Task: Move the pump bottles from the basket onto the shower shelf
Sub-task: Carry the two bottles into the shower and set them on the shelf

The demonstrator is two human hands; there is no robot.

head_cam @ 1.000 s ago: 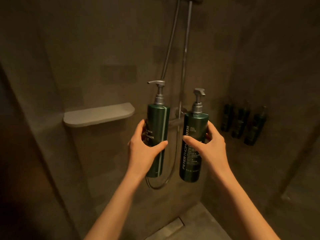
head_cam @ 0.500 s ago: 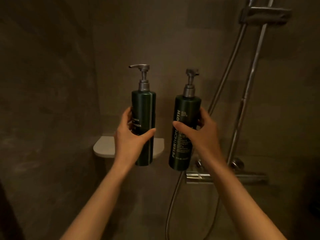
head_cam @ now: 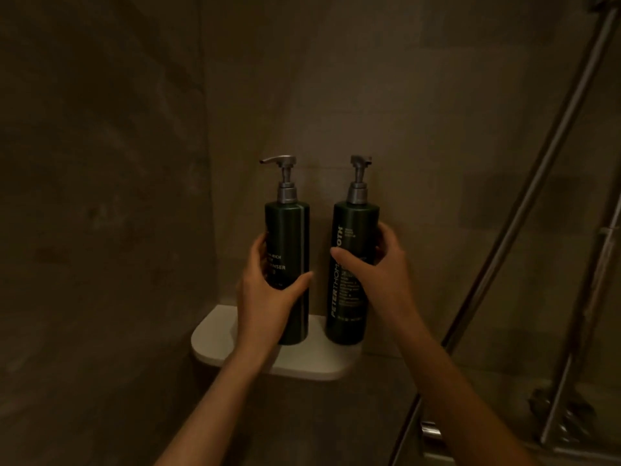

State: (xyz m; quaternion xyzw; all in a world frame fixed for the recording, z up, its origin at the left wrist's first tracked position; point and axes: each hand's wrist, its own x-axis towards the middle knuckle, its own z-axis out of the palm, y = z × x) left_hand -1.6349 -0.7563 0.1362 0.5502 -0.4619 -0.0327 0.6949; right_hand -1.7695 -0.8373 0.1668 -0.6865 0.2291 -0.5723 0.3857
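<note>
Two dark green pump bottles with silver pumps stand upright side by side over the white shower shelf [head_cam: 215, 334] in the wall corner. My left hand [head_cam: 265, 297] grips the left pump bottle [head_cam: 290, 230] around its lower half. My right hand [head_cam: 376, 267] grips the right pump bottle [head_cam: 353, 223] at its middle. Both bottle bases sit at the shelf's surface; I cannot tell whether they touch it. The basket is not in view.
Dark tiled walls meet in a corner behind the shelf. A chrome shower rail [head_cam: 551, 153] and hose run diagonally at the right, with the mixer fitting [head_cam: 564, 412] low at the right edge.
Both hands have carried the bottles left and down toward the shelf; the bottle bases now sit at the shelf's top instead of hanging in front of it. The view has moved closer.
</note>
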